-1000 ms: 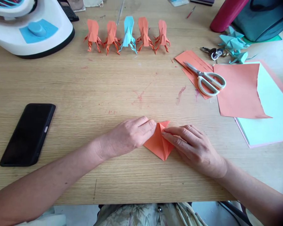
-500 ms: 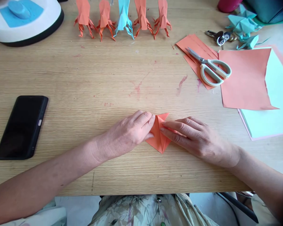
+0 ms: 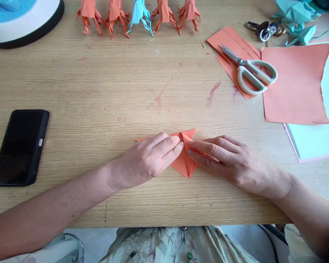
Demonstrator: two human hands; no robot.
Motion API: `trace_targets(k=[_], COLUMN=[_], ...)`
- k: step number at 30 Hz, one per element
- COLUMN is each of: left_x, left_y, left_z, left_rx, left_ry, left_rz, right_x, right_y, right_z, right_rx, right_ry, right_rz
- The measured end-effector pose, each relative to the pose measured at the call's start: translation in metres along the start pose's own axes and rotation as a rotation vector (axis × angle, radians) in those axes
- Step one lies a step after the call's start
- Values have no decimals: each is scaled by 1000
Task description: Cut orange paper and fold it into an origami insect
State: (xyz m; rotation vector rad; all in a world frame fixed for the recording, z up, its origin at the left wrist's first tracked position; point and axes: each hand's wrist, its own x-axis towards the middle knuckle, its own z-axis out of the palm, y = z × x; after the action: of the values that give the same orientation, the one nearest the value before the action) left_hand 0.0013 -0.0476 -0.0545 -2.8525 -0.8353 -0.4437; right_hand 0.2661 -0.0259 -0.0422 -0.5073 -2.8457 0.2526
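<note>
On the table close to me lies a piece of folded orange origami paper (image 3: 180,164), with a point toward me, a vertical centre crease and narrow corners out to the upper right and left. My left hand (image 3: 150,155) pinches its upper middle near the crease, thumb against fingers, and covers much of the left side. My right hand (image 3: 230,160) rests on the right side, its fingers stretched out and pressing the paper down; its thumb is hidden.
Scissors (image 3: 253,76) lie on orange paper strips (image 3: 227,40) beside an orange sheet (image 3: 293,84) and pale green paper (image 3: 315,142). Keys (image 3: 265,31) and teal folded figures (image 3: 296,14) are behind. Orange and blue figures (image 3: 139,14) line the back. A phone (image 3: 20,146) lies left.
My left hand has shifted slightly right along the paper's upper part, and a left corner now shows behind it. My right hand stays put. The camera view has shifted a little.
</note>
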Motion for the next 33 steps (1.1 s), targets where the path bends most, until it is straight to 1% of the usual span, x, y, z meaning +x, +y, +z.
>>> trace_targets(k=[2,7,10,15,19,28,33], left_x=[0,-2,-2,-4,-8,-7,-10], left_y=[-1,-1,0,-1,-1,4,4], left_z=[0,1,1,0,-1,-8,-10], left_rx=[14,2,-21,-30,-39,49,72], left_ry=[12,45,51,55,69,1,-18], left_rz=[17,0,-7,15,11,8,43], right_x=[0,-1,-2,-1,-1,-2,-3], right_y=[0,0,0,0,1,3,3], right_z=[-1,-2,-2,-2,-1,-2,-2], right_rx=[-3,16,30,12,72,60,21], right_ry=[-7,-23,-37,-52,-41,-77,-94], right_rz=[-7,1,18,-5,19,1,-17])
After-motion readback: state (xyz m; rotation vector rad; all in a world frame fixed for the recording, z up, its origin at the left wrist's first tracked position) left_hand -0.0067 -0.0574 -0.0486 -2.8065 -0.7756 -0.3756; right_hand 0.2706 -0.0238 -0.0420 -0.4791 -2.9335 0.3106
